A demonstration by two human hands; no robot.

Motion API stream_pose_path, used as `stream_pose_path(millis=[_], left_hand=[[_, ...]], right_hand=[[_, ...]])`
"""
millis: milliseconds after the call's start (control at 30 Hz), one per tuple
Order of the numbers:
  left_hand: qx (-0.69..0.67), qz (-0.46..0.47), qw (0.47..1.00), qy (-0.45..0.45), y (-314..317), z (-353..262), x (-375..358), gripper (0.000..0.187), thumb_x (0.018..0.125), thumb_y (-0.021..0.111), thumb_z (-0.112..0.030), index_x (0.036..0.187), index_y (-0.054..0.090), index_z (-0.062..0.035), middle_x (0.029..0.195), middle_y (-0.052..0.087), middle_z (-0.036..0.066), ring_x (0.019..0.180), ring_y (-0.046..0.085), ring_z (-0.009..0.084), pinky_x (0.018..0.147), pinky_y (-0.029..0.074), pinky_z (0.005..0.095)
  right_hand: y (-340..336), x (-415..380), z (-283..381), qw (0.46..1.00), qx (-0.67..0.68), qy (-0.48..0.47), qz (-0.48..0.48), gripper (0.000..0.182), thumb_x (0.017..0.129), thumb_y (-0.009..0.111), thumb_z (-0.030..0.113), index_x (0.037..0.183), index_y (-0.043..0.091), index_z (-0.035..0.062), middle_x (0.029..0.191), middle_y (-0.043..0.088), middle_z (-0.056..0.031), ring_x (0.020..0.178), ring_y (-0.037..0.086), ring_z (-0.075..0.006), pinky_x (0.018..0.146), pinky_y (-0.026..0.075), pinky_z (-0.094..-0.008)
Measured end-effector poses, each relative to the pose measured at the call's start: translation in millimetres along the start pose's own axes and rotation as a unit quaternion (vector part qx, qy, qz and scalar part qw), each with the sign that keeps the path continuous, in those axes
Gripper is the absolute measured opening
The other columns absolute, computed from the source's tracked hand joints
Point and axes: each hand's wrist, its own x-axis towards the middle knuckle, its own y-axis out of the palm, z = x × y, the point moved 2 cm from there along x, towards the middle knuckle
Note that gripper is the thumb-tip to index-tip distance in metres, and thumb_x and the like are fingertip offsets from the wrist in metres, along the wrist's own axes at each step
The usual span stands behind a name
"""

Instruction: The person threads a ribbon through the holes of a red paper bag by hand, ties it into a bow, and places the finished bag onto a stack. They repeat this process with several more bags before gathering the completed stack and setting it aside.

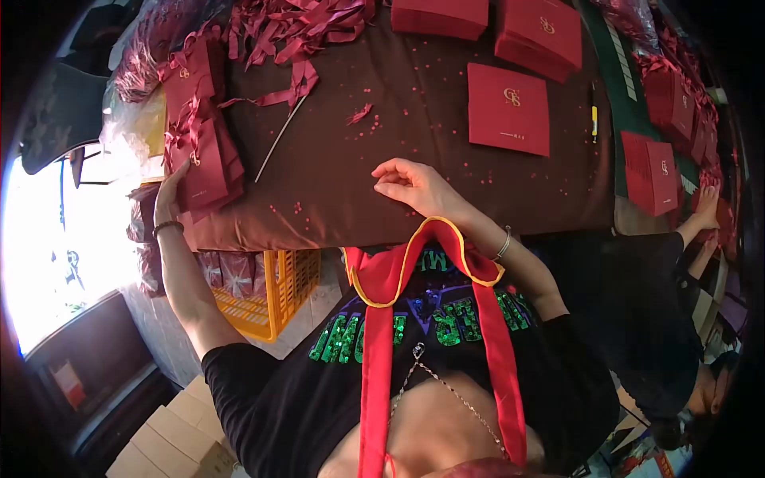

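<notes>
At the left edge of the brown-covered table, my left hand (170, 191) rests against a stack of red bags (209, 179) with ribbon bows; its fingers are partly hidden behind the stack, so its grip cannot be made out. My right hand (408, 185) hovers over the cloth near the front edge, fingers loosely curled and apart, holding nothing. A thin stick (279, 139) lies between the bags and my right hand. Further right, a flat red bag (508, 109) with a gold logo lies on the cloth.
Loose red ribbons (295, 28) are heaped at the back. Stacks of red bags (539, 33) stand back right, and a yellow marker (594, 123) lies near the right edge. A yellow crate (279, 295) is under the table. Another person's hand (704, 209) is at far right.
</notes>
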Motion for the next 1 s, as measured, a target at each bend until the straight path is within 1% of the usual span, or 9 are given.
stream_pose_path(millis=[167, 333, 400, 500, 667, 767, 833, 867, 1000], left_hand=[[-0.073, 0.0, 0.996, 0.052, 19.6, -5.8, -22.5, 0.044, 0.077, 0.071, -0.018, 0.116, 0.057, -0.0036, 0.103, 0.063, 0.008, 0.09, 0.062, 0.019, 0.082, 0.05, 0.0304], [0.103, -0.105, 0.967, 0.206, 72.9, -69.9, -102.0, 0.047, 0.076, 0.071, -0.016, 0.116, 0.053, -0.0001, 0.1, 0.064, 0.008, 0.09, 0.062, 0.018, 0.08, 0.05, 0.03], [0.285, -0.151, 0.853, 0.409, 79.8, -88.7, -114.0, 0.053, 0.072, 0.074, -0.023, 0.114, 0.05, -0.0003, 0.096, 0.065, 0.013, 0.087, 0.063, 0.0258, 0.077, 0.05, 0.0358], [0.562, -0.213, 0.738, 0.306, 109.4, -108.9, -131.4, 0.061, 0.067, 0.076, -0.03, 0.113, 0.047, -0.0018, 0.099, 0.063, 0.02, 0.091, 0.06, 0.0362, 0.076, 0.049, 0.0427], [0.589, -0.239, 0.667, 0.388, 122.2, -94.8, -102.3, 0.066, 0.067, 0.075, -0.037, 0.114, 0.042, -0.0033, 0.092, 0.062, 0.022, 0.086, 0.059, 0.0416, 0.074, 0.047, 0.0478], [0.607, -0.202, 0.725, 0.254, 107.9, -95.4, -96.5, 0.06, 0.069, 0.075, -0.031, 0.113, 0.047, -0.0003, 0.09, 0.064, 0.018, 0.084, 0.062, 0.0352, 0.074, 0.05, 0.0426], [0.322, -0.07, 0.871, 0.365, 63.2, -87.1, -72.9, 0.05, 0.072, 0.074, -0.022, 0.11, 0.053, 0.0019, 0.09, 0.066, 0.013, 0.079, 0.065, 0.0249, 0.07, 0.052, 0.0353], [0.159, -0.02, 0.949, 0.273, 56.0, -87.9, -85.9, 0.039, 0.074, 0.072, -0.016, 0.107, 0.058, 0.0018, 0.093, 0.066, 0.009, 0.077, 0.065, 0.0171, 0.067, 0.053, 0.0285], [-0.003, -0.059, 0.99, 0.128, 14.6, -64.5, -86.1, 0.036, 0.077, 0.07, -0.016, 0.108, 0.058, 0.0003, 0.093, 0.066, 0.009, 0.074, 0.065, 0.0177, 0.066, 0.054, 0.0282]], right_hand=[[2.3, 6.4, -10.1, 1.0, -0.003, -0.012, -0.003, 0.028, 0.087, 0.06, 0.017, 0.11, 0.056, 0.0019, 0.097, 0.06, -0.0044, 0.091, 0.057, -0.0097, 0.08, 0.046, -0.0236], [4.2, 10.6, -6.2, 0.999, 0.004, 0.039, 0.02, 0.028, 0.088, 0.059, 0.015, 0.112, 0.055, 0.0011, 0.097, 0.061, -0.0041, 0.09, 0.057, -0.0093, 0.079, 0.046, -0.0229], [6.0, 15.1, -14.8, 1.0, 0.002, 0.002, 0.025, 0.029, 0.087, 0.059, 0.018, 0.111, 0.056, 0.0026, 0.095, 0.061, -0.004, 0.086, 0.057, -0.0097, 0.072, 0.047, -0.0243], [7.5, 15.6, -11.2, 1.0, 0.005, -0.015, 0.021, 0.03, 0.086, 0.061, 0.021, 0.11, 0.057, 0.0036, 0.094, 0.062, -0.0043, 0.083, 0.057, -0.0104, 0.068, 0.049, -0.0257], [7.3, 13.5, -18.6, 1.0, 0.019, -0.007, 0.004, 0.03, 0.086, 0.062, 0.02, 0.11, 0.057, 0.0025, 0.094, 0.062, -0.0051, 0.086, 0.057, -0.0109, 0.076, 0.047, -0.0256], [3.9, 8.9, -18.1, 1.0, 0.027, -0.014, 0.002, 0.029, 0.086, 0.061, 0.018, 0.11, 0.056, 0.0015, 0.094, 0.062, -0.0056, 0.088, 0.058, -0.0115, 0.079, 0.046, -0.0254], [-4.6, 0.3, -3.7, 0.999, 0.048, -0.008, 0.005, 0.027, 0.088, 0.058, 0.013, 0.112, 0.054, 0.0017, 0.099, 0.062, -0.0058, 0.092, 0.058, -0.0112, 0.078, 0.046, -0.0236], [-15.2, -5.3, 3.6, 0.999, 0.037, -0.029, -0.022, 0.026, 0.089, 0.058, 0.014, 0.112, 0.054, 0.0023, 0.098, 0.062, -0.0059, 0.092, 0.058, -0.0113, 0.077, 0.046, -0.0238], [-78.3, -38.9, 38.1, 0.971, 0.042, -0.108, -0.211, 0.024, 0.089, 0.058, 0.016, 0.11, 0.056, 0.005, 0.095, 0.063, -0.0057, 0.088, 0.059, -0.0111, 0.074, 0.047, -0.0231]])
